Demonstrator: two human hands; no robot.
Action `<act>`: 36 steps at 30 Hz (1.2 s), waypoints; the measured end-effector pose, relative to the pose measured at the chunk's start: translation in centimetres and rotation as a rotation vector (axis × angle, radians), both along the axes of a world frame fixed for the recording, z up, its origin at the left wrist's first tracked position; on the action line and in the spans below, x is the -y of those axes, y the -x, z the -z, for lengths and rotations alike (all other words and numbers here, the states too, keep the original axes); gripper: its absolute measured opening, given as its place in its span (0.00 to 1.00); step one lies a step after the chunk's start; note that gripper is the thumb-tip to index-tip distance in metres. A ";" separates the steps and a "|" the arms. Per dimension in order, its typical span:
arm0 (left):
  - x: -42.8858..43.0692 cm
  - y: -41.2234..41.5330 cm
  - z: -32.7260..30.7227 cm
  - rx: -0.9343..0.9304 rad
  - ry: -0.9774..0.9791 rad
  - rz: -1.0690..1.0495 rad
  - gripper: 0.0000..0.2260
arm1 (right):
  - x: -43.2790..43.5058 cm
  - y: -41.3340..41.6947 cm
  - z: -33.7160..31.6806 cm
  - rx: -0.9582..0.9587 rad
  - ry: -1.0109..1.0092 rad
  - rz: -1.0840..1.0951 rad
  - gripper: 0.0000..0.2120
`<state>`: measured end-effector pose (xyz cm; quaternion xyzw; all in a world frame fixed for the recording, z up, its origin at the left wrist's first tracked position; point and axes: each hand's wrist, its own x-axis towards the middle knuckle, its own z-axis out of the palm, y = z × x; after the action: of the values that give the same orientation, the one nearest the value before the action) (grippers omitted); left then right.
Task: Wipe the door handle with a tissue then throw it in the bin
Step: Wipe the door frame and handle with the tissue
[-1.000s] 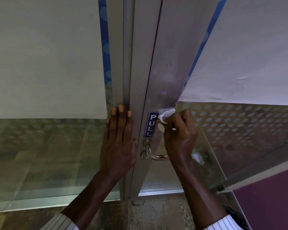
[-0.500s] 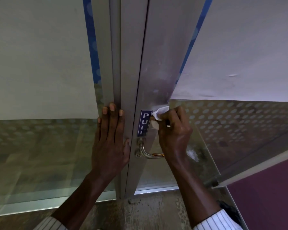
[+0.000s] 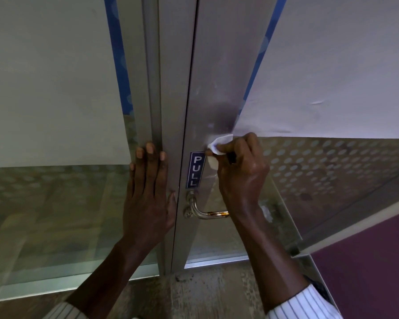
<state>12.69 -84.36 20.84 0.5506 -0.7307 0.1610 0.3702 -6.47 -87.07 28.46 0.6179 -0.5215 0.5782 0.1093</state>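
Observation:
A curved metal door handle [image 3: 204,211] is fixed to the grey door stile [image 3: 207,88], below a blue PULL sign [image 3: 195,169]. My right hand [image 3: 241,178] is closed around the handle's upper part and pinches a white tissue [image 3: 218,146] against it at the top, level with the top of the sign. The hand hides most of the handle; only its lower bend and base show. My left hand [image 3: 149,194] lies flat, fingers spread, on the door frame [image 3: 157,111] just left of the handle. No bin is in view.
Frosted glass panels with dotted film stand on both sides, left [image 3: 51,203] and right [image 3: 332,171]. The door leaf angles toward me on the right. Worn floor [image 3: 205,293] lies below, with purple carpet [image 3: 366,272] at the lower right.
My right hand with the tissue has stayed at the top of the handle, shifting only slightly. The left hand keeps its place on the frame. The view has drifted a little.

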 end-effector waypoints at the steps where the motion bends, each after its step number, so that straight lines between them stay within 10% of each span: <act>1: 0.0 0.0 0.0 0.001 0.004 0.001 0.52 | -0.1 -0.2 0.2 -0.001 -0.005 -0.004 0.06; 9: -0.1 -0.1 -0.1 0.023 0.019 -0.012 0.53 | -1.3 -1.0 8.3 -0.021 -0.323 0.026 0.14; 19: 0.0 0.0 0.1 0.011 0.005 -0.028 0.52 | -0.2 -0.7 2.1 0.073 -0.049 -0.017 0.06; 26: 0.0 0.2 0.1 0.025 0.000 -0.035 0.53 | -1.0 -0.9 9.3 -0.029 -0.400 0.004 0.14; 36: 0.0 0.0 0.0 0.015 -0.004 -0.008 0.52 | -0.4 -0.2 3.1 0.104 -0.103 -0.050 0.07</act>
<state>12.68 -84.40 20.81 0.5530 -0.7315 0.1652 0.3630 -6.32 -86.68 25.32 0.6047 -0.5399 0.5844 0.0360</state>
